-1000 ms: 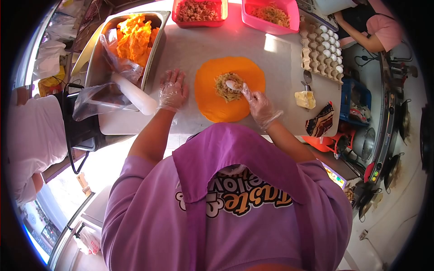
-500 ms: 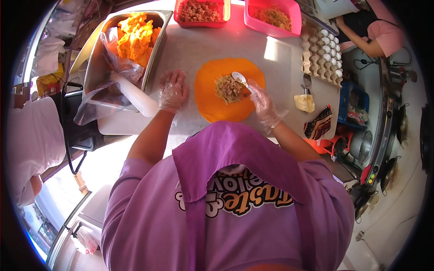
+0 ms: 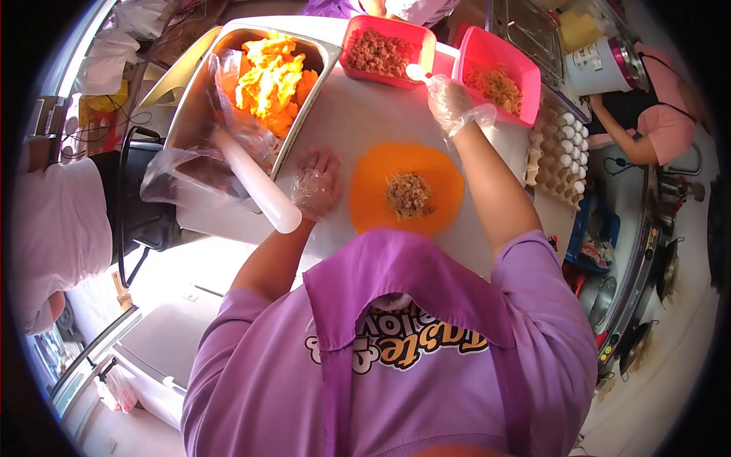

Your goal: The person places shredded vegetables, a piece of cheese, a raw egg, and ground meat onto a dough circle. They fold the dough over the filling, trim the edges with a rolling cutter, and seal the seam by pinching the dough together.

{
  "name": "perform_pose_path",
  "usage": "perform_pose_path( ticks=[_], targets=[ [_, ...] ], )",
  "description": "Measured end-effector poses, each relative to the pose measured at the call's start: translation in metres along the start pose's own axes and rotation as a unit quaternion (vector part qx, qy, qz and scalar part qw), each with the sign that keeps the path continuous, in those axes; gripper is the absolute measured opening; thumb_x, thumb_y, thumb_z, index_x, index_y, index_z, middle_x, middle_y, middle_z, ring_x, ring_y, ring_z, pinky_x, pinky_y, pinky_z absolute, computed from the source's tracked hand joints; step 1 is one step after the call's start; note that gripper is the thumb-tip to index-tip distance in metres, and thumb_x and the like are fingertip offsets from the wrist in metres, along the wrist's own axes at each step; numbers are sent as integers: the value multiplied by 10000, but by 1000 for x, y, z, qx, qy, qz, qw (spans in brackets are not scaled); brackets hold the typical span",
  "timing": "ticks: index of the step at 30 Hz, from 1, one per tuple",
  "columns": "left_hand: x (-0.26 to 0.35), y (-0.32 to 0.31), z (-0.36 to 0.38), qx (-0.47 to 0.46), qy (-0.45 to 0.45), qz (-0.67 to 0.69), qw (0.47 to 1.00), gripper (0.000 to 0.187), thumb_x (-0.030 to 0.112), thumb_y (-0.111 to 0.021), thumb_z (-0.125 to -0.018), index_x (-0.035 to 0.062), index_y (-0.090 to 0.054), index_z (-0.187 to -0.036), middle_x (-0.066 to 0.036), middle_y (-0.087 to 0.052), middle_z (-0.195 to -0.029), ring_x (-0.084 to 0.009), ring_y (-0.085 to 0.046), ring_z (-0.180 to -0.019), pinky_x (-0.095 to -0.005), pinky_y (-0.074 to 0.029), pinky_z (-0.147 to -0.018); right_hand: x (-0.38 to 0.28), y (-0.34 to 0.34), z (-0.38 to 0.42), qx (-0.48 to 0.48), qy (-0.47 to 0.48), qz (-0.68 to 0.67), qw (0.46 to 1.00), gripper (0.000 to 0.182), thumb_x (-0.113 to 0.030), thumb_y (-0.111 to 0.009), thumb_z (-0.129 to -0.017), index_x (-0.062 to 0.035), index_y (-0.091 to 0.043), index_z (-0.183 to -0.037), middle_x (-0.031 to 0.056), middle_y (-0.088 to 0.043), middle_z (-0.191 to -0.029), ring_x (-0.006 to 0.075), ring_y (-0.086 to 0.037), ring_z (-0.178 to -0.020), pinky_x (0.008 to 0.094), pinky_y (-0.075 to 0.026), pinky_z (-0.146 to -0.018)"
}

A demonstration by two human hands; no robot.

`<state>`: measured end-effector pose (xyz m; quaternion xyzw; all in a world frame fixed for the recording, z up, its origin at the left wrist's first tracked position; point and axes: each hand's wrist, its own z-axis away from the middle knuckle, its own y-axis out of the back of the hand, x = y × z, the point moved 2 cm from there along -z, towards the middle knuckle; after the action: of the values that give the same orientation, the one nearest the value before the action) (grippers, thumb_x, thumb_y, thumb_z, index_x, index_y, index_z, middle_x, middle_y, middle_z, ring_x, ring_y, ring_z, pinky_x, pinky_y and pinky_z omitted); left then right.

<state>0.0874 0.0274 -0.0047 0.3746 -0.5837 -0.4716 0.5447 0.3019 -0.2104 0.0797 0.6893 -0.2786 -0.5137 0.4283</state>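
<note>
The clear-gloved right hand [image 3: 451, 105] grips a white plastic spoon [image 3: 416, 72], bowl foremost, beside the red rectangular tub [image 3: 381, 78]. The clear-gloved left hand [image 3: 316, 185] lies flat, fingers spread (seemingly for support).

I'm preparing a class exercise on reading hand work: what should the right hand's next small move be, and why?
Probably lower the white spoon into the red tub of crumbly brown filling. The gloved right hand holds the spoon at that tub's near right corner, while the flat orange dough already bears a mound in its middle.
</note>
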Motion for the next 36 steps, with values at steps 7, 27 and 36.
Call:
perform_pose_path(
  ticks=[7,27,36],
  targets=[
    [1,4,0,-8,10,30,999,487,228,-496,-853,86,-458,-1317,-134,-353,-1430,-355,-250,-1359,-539,-135,-1108,16,-67,-92,-39,42,92,994,413,-305,-436,-920,-1,-641,-729,220,-632,-731,379,-632,-716,468,-484,-657],
    [1,5,-1,27,-31,36,999,460,240,-505,-820,67,-523,-1246,-146,-423,-1376,-351,-319,-1314,-500,-144,-1115,0,-8,-21,-101,-235,-578,775,159,-25,-519,-884,24,-589,-1018,51,-586,-739,69,-508,-540,158,-332,-413],
    [2,4,-1,19,-43,5,999,480,265,-490,-833,67,-504,-1270,-143,-416,-1384,-368,-329,-1304,-513,-169,-1099,8,21,158,-175,-286,-536,775,242,-76,-490,-923,-50,-531,-1161,12,-559,-807,18,-430,-578,133,-332,-481]
  ],
)
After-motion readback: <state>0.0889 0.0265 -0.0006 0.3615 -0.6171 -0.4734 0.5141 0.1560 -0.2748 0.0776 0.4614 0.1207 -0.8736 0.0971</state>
